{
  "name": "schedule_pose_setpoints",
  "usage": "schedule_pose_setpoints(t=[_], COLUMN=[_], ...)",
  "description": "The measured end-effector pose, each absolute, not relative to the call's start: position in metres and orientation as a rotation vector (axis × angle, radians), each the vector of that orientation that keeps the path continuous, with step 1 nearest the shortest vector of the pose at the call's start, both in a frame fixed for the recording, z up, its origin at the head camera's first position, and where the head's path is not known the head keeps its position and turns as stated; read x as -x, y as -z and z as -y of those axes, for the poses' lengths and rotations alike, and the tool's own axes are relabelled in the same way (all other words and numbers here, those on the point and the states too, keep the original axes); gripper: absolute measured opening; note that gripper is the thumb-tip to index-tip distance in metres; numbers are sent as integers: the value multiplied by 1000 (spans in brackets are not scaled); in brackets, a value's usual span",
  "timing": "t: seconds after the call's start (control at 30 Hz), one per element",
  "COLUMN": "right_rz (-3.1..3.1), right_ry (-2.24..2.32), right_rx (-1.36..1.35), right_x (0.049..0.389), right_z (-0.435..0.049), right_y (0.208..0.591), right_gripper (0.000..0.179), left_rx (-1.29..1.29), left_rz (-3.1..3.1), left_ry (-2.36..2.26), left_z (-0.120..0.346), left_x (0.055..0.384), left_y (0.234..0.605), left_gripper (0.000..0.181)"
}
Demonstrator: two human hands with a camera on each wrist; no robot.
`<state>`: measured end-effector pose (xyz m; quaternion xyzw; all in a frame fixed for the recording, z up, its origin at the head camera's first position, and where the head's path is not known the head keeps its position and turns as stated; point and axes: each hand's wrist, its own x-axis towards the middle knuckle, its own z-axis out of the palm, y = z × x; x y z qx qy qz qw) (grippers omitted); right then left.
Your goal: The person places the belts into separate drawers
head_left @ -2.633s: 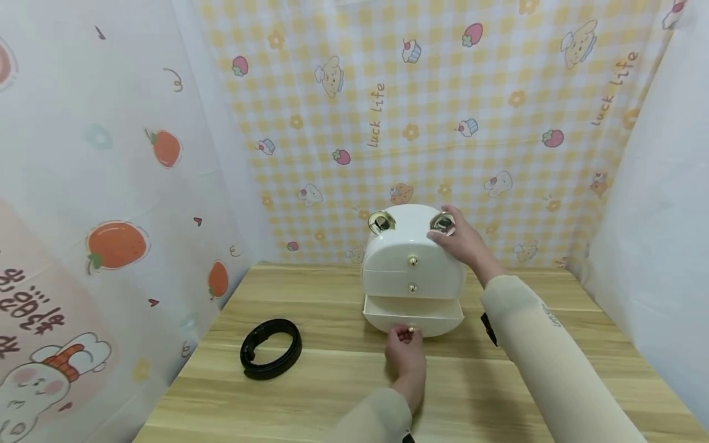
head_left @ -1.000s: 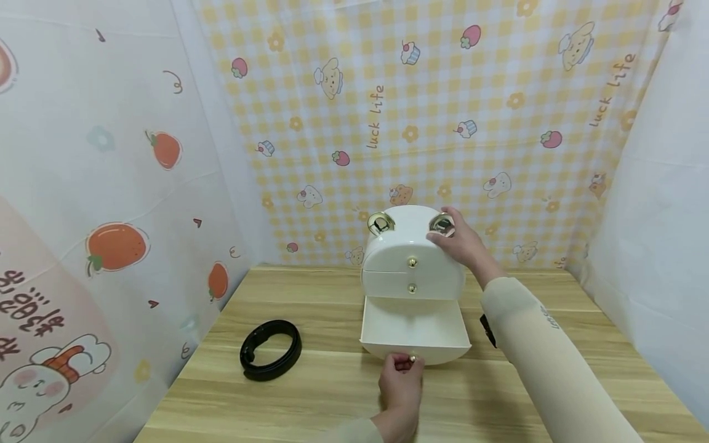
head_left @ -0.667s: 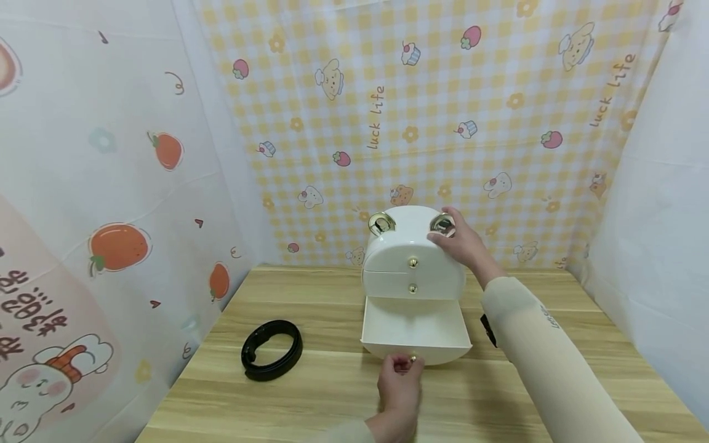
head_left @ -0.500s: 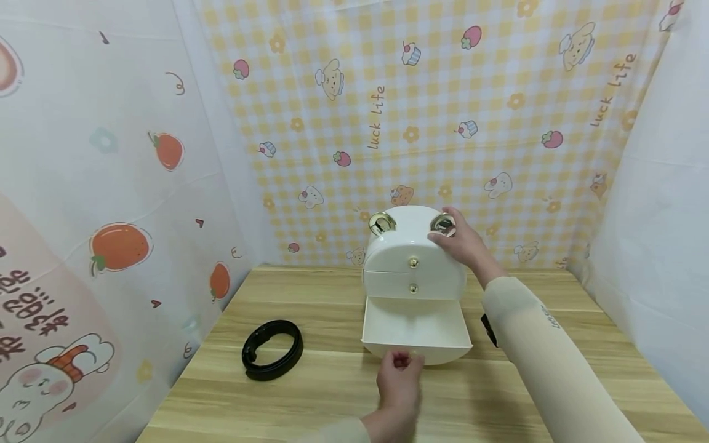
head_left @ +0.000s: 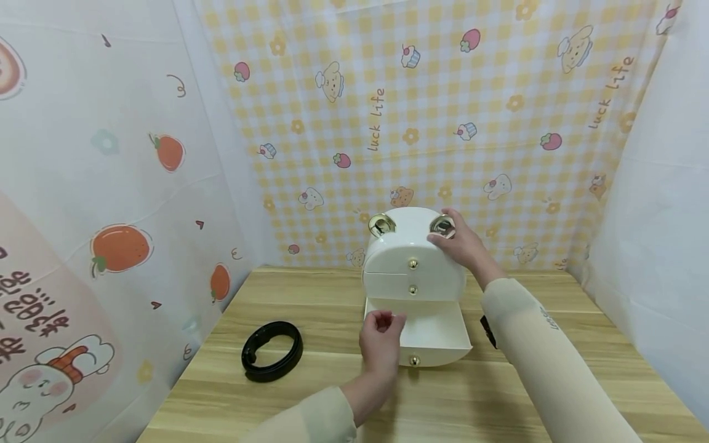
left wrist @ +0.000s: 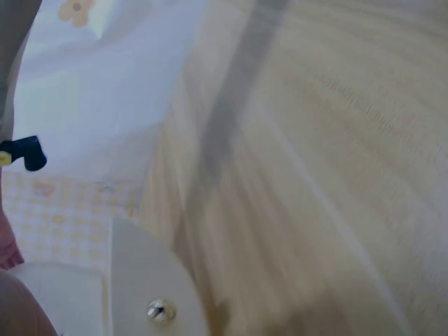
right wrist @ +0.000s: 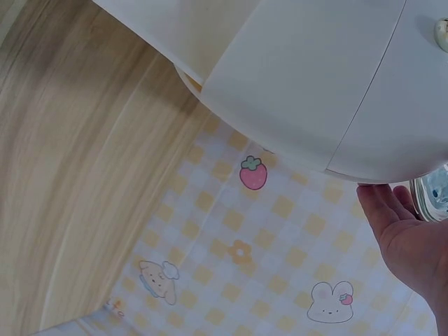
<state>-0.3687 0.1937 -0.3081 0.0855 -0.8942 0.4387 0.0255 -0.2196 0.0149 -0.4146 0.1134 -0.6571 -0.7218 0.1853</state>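
Observation:
A white rounded drawer box [head_left: 388, 252] with two gold rings on top stands on the table; its bottom drawer [head_left: 434, 326] is pulled far out and looks bare inside where visible. My left hand [head_left: 381, 344] hovers over the drawer's left part with fingers loosely bent, holding nothing and hiding that corner. The drawer's gold knob [head_left: 414, 361] is free, and also shows in the left wrist view. My right hand [head_left: 465, 246] grips the box's top right around a gold ring [head_left: 443, 225], thumb at the front; the right wrist view shows its fingers against the box's side.
A coiled black belt [head_left: 267, 372] lies on the wooden table [head_left: 327, 394], left of the box. A checked cloth [head_left: 310, 123] hangs behind, and printed white cloth [head_left: 127, 184] covers the left side. The upper two drawers are closed.
My left hand pulled the bottom drawer toward me, then let go of its knob and moved up and left over the drawer. The right hand stayed on the box.

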Motion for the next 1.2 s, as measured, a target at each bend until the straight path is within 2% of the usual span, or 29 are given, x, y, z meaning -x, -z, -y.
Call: schedule_pose_setpoints(t=[0.27,0.6,0.83,1.2], right_rz=[2773,2757,2765,2759], right_ry=[-1343,-1354,-1346,-1352], right_rx=[-264,-279,-272,-276], right_x=[370,369,368,368], right_z=[-194,-194,-194,-194], right_y=[309,309,310,309], right_gripper=[81,81,81,81], left_rx=[-149,68,161,154], left_rz=[1893,2047,2210,2311], left_ry=[2037,2020,1907,1856], left_z=[15,65,105,175], left_x=[245,273,279,274], left_y=[396,386,382,375], left_gripper=[27,48,54,63])
